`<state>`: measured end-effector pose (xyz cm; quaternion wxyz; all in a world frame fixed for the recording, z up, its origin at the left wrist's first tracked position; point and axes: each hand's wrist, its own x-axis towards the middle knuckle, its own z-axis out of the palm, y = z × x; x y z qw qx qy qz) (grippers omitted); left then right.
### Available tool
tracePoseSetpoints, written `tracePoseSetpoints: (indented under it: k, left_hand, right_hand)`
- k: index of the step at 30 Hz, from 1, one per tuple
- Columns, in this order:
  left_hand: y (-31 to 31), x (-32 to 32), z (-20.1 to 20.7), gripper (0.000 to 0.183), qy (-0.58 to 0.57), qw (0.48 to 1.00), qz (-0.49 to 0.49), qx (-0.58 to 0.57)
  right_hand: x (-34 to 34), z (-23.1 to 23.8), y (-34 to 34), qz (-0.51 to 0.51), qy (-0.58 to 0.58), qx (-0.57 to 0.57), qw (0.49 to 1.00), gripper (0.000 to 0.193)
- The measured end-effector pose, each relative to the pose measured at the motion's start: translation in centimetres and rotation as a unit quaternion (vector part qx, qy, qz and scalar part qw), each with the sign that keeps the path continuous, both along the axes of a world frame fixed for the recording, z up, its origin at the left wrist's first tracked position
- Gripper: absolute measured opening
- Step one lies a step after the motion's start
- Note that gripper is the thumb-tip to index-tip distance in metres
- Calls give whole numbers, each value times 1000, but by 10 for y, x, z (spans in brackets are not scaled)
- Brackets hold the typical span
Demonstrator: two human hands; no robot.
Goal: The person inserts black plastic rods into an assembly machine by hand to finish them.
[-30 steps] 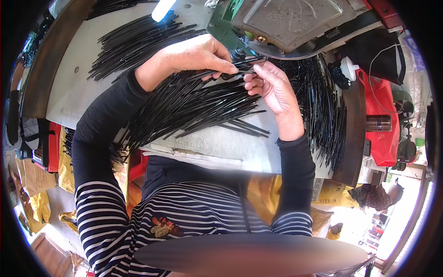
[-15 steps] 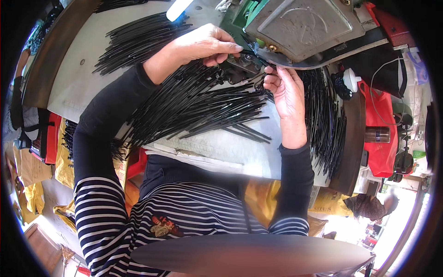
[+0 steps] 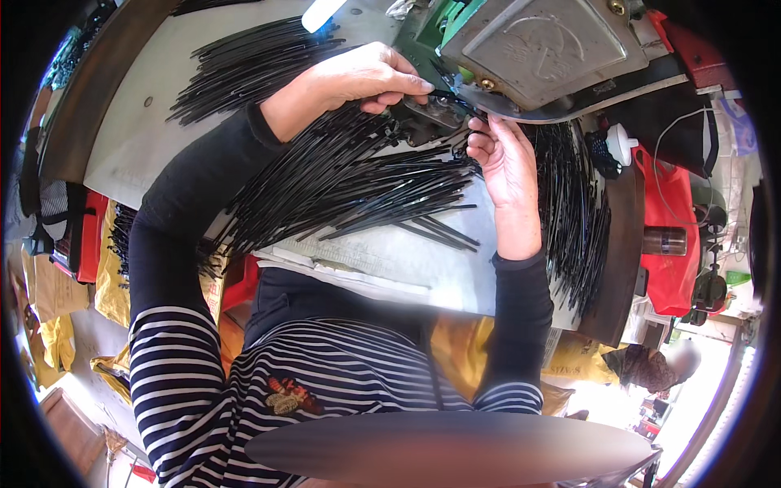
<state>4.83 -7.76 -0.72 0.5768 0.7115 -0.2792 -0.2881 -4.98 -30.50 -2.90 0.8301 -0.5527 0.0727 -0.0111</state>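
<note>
Pinched between thumb and fingers of my left hand (image 3: 370,77) is one end of a thin black strip (image 3: 446,98). It runs across the working point at the end of a grey and green machine (image 3: 545,50), likely a sewing machine. My right hand (image 3: 504,159) is closed at the strip's other side, just under the machine's front edge. Its fingertips partly hide what they grip. Below my hands lies a loose pile of black strips (image 3: 350,183) on the pale table. Another bundle of black strips (image 3: 252,65) lies beyond my left forearm.
More black strips (image 3: 578,220) hang along the table's right side by the brown curved edge (image 3: 614,268). A lit white lamp (image 3: 321,12) stands at the top. A red bag (image 3: 671,236) and a dark cylindrical bottle (image 3: 665,241) are at the right, yellow sacks (image 3: 586,362) below.
Both hands stay nearly in place at the machine. My left hand has shifted very slightly right, toward the right hand; the view has moved a little.
</note>
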Motion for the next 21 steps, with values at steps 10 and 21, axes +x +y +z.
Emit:
tracePoseSetpoints:
  k: [10, 21]
  left_hand:
    - [2, -2, 7, 39, -26, 999, -24, -25]
    - [15, -22, 12, 39, -66, 982, -149, 93]
  right_hand:
    - [1, 0, -6, -10, -26, 26, 999, 23]
    - [-31, 34, 52, 84, -144, -534, 829, 14]
